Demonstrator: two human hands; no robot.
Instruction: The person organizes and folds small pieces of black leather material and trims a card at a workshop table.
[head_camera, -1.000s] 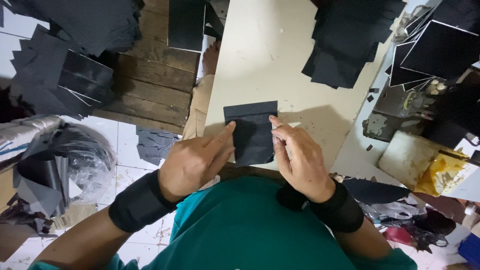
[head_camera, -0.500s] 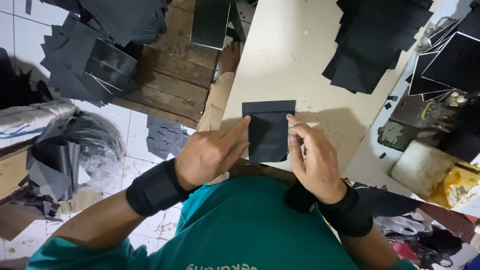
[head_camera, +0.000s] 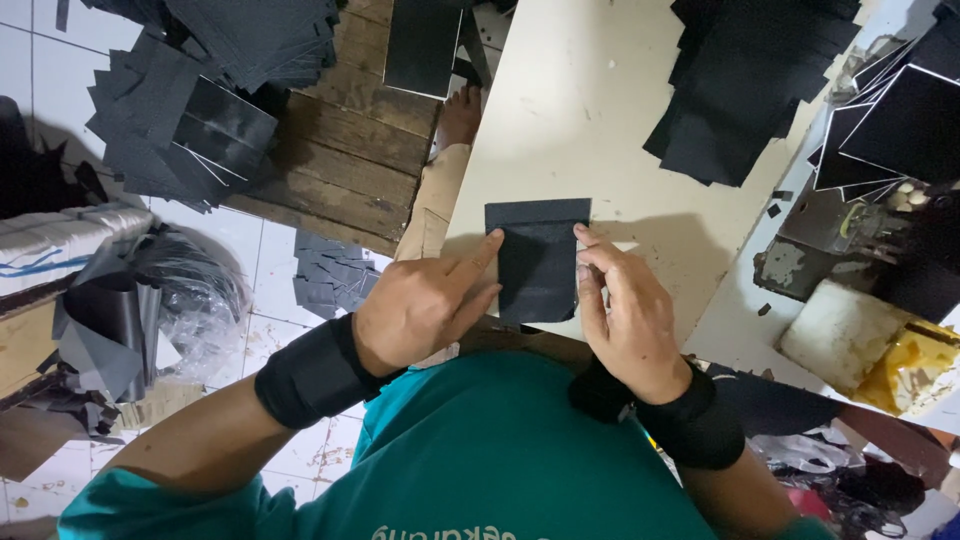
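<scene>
Nearest the camera is the person's teal shirt (head_camera: 480, 450), with a black wrist cuff (head_camera: 312, 372) on the left forearm and a second black cuff (head_camera: 690, 425) on the right. Just beyond, the left hand (head_camera: 420, 305) rests palm down on the near edge of the cream table (head_camera: 560, 120), its index finger stretched out toward 1 o'clock so that the tip presses the left edge of a black rectangular piece (head_camera: 536, 258); the other fingers are loosely curled and grasp nothing. The right hand (head_camera: 625, 310) lies at the piece's right side, its fingertips bent in and pinching or pressing that right edge; whether they grip the edge or only press on it cannot be told. The piece lies flat on the table between the two hands, at 12 o'clock from the person's chest, its upper band looking like a folded strip.

Farther out on the table, at about 1 o'clock, lies a heap of black cut sheets (head_camera: 745, 90). At 2 o'clock, off the table's right side, stand black boards with white edges (head_camera: 905, 120), and at 3 o'clock a yellow-stained block (head_camera: 890, 365). On the floor at 9 o'clock is crumpled clear plastic (head_camera: 195, 300), with small dark offcuts (head_camera: 330, 275) nearer the table. At 10 to 11 o'clock more black sheets (head_camera: 190, 100) pile over wooden planks (head_camera: 340, 160), and a bare foot (head_camera: 460, 112) shows beside the table at 12 o'clock.
</scene>
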